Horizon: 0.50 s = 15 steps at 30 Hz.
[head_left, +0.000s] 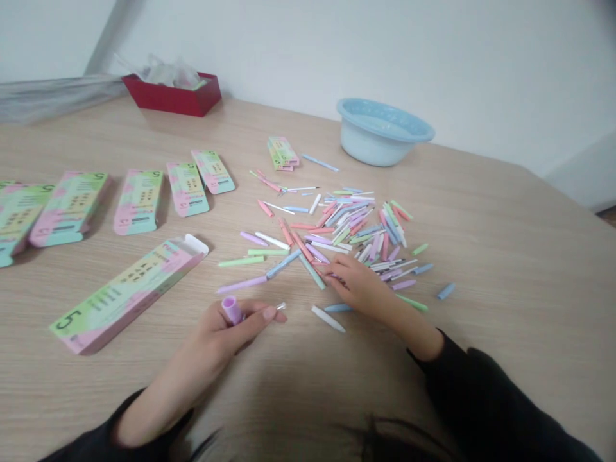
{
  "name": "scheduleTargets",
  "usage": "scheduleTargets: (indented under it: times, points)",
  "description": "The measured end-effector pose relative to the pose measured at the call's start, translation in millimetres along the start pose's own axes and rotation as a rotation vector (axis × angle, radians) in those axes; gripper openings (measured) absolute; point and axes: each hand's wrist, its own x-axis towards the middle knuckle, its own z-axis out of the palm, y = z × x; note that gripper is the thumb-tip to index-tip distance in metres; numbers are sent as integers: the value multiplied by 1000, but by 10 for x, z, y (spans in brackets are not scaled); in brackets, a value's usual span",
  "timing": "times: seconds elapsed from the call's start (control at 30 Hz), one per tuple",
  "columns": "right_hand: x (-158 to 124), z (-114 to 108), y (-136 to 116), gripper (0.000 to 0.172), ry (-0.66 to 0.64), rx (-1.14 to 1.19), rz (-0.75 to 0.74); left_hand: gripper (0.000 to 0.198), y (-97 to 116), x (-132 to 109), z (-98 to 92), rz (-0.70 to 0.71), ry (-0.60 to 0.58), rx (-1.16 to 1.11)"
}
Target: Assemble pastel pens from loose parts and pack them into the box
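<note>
The pen pieces (344, 215) seem to be of smooth plastic, rather matt. The long carton (132, 292) looks like thin printed cardboard, with a smooth face. The basin (375, 149) appears to be plastic, smooth and lightly shiny. The surface (510, 256) shows a matt wood grain. The bag (168, 73) is thin, translucent plastic; the sleeve (481, 398) is matt cloth.

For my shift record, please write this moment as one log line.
left hand: holds purple tube | right hand: at pen parts, grip unclear | left: boxes | back: blue basin, red box
</note>
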Motion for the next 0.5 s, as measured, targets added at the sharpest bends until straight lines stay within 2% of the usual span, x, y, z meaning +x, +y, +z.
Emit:
scheduleTargets:
  times: [0.1,0.2,0.33,0.4,0.5]
  points:
    - [16,-117,87,21,-2,-18,-6,39,65,21,8,1,1,86]
    - [74,-397,289,25,-9,-77,43,39,86,80,13,29,-33,200]
    - [255,-724,678,26,-39,-137,84,36,42,230,18,253,-26,403]
    - [346,-807,825,30,-59,-138,85,35,12,326,23,344,-11,469]
    - [440,-878,930,31,-98,-146,82,30,-16,480,31,406,-30,518]
